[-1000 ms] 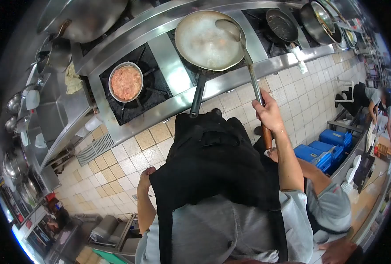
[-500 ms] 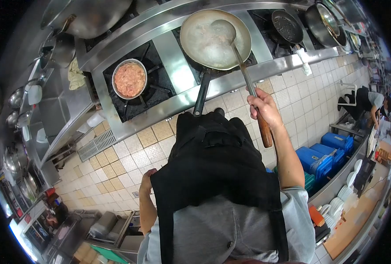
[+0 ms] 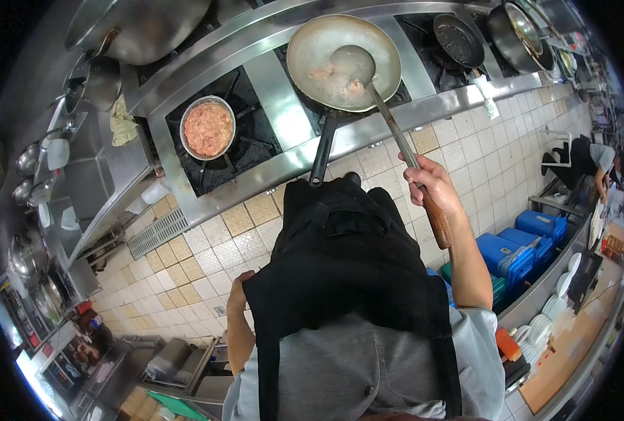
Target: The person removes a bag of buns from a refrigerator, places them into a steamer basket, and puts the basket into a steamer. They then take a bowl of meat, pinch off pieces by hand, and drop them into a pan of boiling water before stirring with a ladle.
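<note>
My right hand is closed around the long handle of a ladle, near its wooden grip. The ladle's round bowl rests in a light-coloured frying pan on the stove, among cloudy liquid and small pinkish pieces of food. The pan's black handle points toward my body, with no hand on it. My left hand hangs at my side by the edge of the black apron; its fingers are mostly hidden behind the cloth. On the left burner stands a round metal pot filled with pink raw minced meat.
A small black pan and a steel pot stand further right on the stove. A yellowish cloth hangs at the left. Blue bins line the floor at right. Another person bends over a far-right counter.
My right hand has drawn the ladle back toward my body and slightly right. The ladle's bowl has moved nearer the pan's front edge, and the pinkish pieces show more clearly.
</note>
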### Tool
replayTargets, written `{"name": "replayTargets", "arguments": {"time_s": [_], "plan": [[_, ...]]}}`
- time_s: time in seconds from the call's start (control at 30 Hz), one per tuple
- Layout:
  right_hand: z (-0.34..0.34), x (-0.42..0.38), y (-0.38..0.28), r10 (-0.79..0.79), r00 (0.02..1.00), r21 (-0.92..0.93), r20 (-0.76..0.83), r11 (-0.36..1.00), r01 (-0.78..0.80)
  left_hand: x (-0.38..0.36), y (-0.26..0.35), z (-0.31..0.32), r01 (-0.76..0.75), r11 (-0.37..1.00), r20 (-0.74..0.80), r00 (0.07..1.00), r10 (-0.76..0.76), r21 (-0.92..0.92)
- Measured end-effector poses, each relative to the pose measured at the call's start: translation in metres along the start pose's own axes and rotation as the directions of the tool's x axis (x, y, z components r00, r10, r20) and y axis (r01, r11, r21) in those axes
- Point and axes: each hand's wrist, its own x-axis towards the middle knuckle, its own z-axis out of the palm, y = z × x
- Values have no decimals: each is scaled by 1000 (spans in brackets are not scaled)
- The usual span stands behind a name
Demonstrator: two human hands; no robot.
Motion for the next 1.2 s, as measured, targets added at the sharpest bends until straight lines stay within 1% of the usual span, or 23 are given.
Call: {"name": "replayTargets", "arguments": {"time_s": [0.07, 0.1, 0.17, 0.2, 0.27, 0.3, 0.37, 0.4, 0.43, 0.47, 0.5, 0.53, 0.57, 0.6, 0.67, 0.8, 0.83, 0.93, 1.0, 1.07, 1.13, 1.17, 1.2], "plan": [[-3, -2, 2, -4, 1000, 34, 14, 999, 4, -3, 6, 1, -86, 983, 26, 996, 83, 165], [-4, -3, 2, -6, 1000, 37, 13, 999, 6, -6, 9, 2, -88, 982, 26, 996, 85, 168], [-5, -5, 0, 12, 1000, 41, 21, 999, -13, -16, 22, 9, -122, 950, 11, 992, 125, 286], [-4, -5, 0, 9, 1000, 44, 20, 999, -10, -14, 22, 8, -126, 949, 12, 992, 128, 289], [-3, -6, -1, 16, 1000, 54, 17, 998, -17, -11, 22, 5, -40, 980, -13, 999, 44, 193], [-2, -6, 0, 12, 1000, 56, 17, 998, -13, -10, 22, 5, -44, 980, -12, 999, 48, 195], [-2, -5, 1, 18, 1000, 59, 20, 998, -19, -11, 24, 8, 45, 998, -15, 999, -46, -52], [-3, -5, 1, 15, 1000, 60, 20, 998, -17, -7, 17, 3, 43, 998, -15, 999, -44, -51], [-5, -5, 1, 23, 999, 62, 42, 998, -25, 1, 10, -1, -91, 987, -10, 996, 93, 131], [-6, -5, 1, 29, 998, 64, 62, 997, -33, 14, -5, -10, -221, 926, 20, 974, 226, 307], [-6, -6, 1, 27, 998, 64, 61, 997, -31, 28, -22, -20, -339, 817, 73, 935, 347, 466], [-6, -7, 0, 33, 998, 66, 60, 997, -37, 38, -32, -26, -440, 667, 145, 881, 450, 601], [-6, -7, -1, 39, 998, 67, 58, 997, -43, 47, -42, -31, -518, 483, 235, 815, 530, 706], [-7, -7, -1, 37, 998, 66, 57, 997, -40, 39, -31, -25, -521, 482, 237, 813, 532, 704], [-9, -7, 0, 27, 998, 48, 65, 998, -30, 8, 12, 0, -345, 711, 183, 937, 298, 613], [-7, -8, 0, 17, 998, 55, 64, 998, -20, 33, -15, -19, -342, 660, 175, 935, 308, 668], [-8, -7, 2, 13, 998, 55, 69, 998, -17, 32, -11, -17, -343, 659, 176, 935, 309, 669], [-7, -6, 2, 7, 997, 53, 71, 999, -10, 20, 1, -14, -254, 847, 97, 967, 237, 467], [-7, -6, 3, 5, 998, 50, 68, 999, -9, 5, 16, -7, -184, 934, 57, 983, 175, 307], [-7, -6, 3, 2, 998, 53, 70, 999, -6, -8, 28, -1, -109, 985, 28, 994, 106, 134], [-6, -7, 3, 3, 998, 62, 70, 998, -8, -14, 35, 2, -31, 999, 12, 999, 31, -44], [-5, -7, 2, 5, 998, 71, 69, 997, -10, -10, 31, -2, -31, 999, 12, 999, 31, -43], [-4, -8, 2, 5, 998, 73, 68, 997, -9, -4, 24, -8, -46, 999, 54, 997, 48, -27]]}}
